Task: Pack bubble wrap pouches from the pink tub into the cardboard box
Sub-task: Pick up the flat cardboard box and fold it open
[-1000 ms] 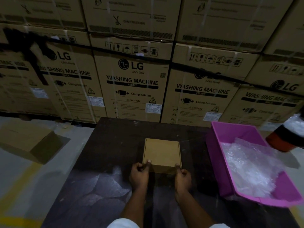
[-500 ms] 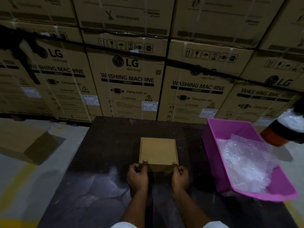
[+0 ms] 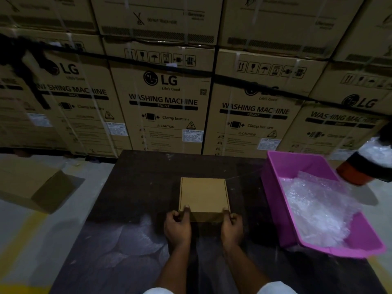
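Observation:
A small brown cardboard box (image 3: 203, 195) lies with its lid down in the middle of the dark table (image 3: 137, 187). My left hand (image 3: 177, 227) grips its near left corner, thumb on the lid and fingers curled at the front edge. My right hand (image 3: 232, 227) holds the near right corner the same way. To the right stands the pink tub (image 3: 275, 187), with a heap of clear bubble wrap pouches (image 3: 316, 206) inside it.
A wall of large washing machine cartons (image 3: 165, 98) rises behind the table. A brown carton (image 3: 31, 183) lies on the floor at the left. An orange and black object with plastic wrap (image 3: 364, 166) sits beyond the tub at the right edge.
Both hands stay on the box's near corners. The view has drifted slightly, and the box and hands sit a little further left and higher in it.

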`<state>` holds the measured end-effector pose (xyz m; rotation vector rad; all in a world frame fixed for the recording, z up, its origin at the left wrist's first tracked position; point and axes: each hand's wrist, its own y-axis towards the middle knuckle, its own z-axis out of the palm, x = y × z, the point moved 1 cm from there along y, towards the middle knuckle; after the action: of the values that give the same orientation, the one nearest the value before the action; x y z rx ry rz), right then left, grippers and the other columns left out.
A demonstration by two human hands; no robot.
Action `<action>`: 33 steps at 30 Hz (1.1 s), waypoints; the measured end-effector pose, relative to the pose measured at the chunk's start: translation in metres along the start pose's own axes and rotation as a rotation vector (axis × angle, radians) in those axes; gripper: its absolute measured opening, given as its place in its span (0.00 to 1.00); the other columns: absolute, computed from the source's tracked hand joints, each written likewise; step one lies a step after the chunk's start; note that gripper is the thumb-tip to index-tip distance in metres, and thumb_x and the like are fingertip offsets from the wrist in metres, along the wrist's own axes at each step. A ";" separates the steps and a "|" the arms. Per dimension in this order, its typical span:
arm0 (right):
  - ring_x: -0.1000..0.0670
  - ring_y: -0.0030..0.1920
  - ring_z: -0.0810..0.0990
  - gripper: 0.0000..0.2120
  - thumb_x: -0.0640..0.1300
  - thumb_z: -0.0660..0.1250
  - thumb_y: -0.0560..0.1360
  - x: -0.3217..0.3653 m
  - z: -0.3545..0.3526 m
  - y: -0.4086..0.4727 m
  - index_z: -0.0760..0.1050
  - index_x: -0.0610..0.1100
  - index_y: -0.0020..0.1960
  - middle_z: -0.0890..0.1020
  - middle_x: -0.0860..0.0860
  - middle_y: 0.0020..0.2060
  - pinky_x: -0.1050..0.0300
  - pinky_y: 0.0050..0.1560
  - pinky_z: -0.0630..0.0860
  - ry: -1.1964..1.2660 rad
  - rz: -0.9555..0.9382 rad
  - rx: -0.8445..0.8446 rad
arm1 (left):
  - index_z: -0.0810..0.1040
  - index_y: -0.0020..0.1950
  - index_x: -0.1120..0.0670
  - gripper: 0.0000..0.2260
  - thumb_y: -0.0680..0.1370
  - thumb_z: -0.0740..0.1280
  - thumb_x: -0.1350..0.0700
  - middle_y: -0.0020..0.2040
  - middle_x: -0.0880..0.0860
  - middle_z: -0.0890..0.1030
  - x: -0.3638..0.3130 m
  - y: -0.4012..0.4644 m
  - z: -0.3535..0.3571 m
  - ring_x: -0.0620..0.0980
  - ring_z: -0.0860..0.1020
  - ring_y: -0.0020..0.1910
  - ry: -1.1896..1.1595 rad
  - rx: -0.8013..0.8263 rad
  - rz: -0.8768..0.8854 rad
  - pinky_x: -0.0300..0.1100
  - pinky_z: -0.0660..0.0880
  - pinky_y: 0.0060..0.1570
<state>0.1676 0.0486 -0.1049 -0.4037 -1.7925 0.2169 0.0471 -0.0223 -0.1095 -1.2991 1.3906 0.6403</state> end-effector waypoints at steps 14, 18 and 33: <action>0.41 0.49 0.76 0.12 0.48 0.68 0.76 0.009 0.004 0.006 0.71 0.40 0.44 0.76 0.43 0.43 0.52 0.51 0.68 -0.047 0.073 -0.048 | 0.72 0.41 0.56 0.16 0.71 0.74 0.47 0.44 0.59 0.78 -0.002 0.007 0.002 0.59 0.77 0.46 -0.016 0.035 -0.091 0.43 0.68 0.44; 0.40 0.50 0.77 0.12 0.49 0.69 0.75 0.005 0.001 0.007 0.72 0.41 0.43 0.78 0.41 0.43 0.52 0.52 0.70 -0.024 0.117 -0.025 | 0.69 0.34 0.55 0.19 0.71 0.73 0.44 0.38 0.59 0.78 0.001 0.007 0.001 0.60 0.76 0.45 0.029 0.045 -0.117 0.47 0.72 0.46; 0.41 0.49 0.78 0.13 0.52 0.66 0.77 0.020 -0.024 0.003 0.77 0.42 0.45 0.80 0.44 0.44 0.54 0.45 0.68 -0.240 -0.053 0.108 | 0.77 0.45 0.57 0.13 0.73 0.73 0.49 0.42 0.56 0.81 -0.007 0.007 -0.023 0.58 0.79 0.45 0.172 0.145 0.129 0.47 0.75 0.46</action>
<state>0.1870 0.0577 -0.0821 -0.2613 -2.0135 0.3344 0.0317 -0.0392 -0.0985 -1.1776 1.6413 0.5123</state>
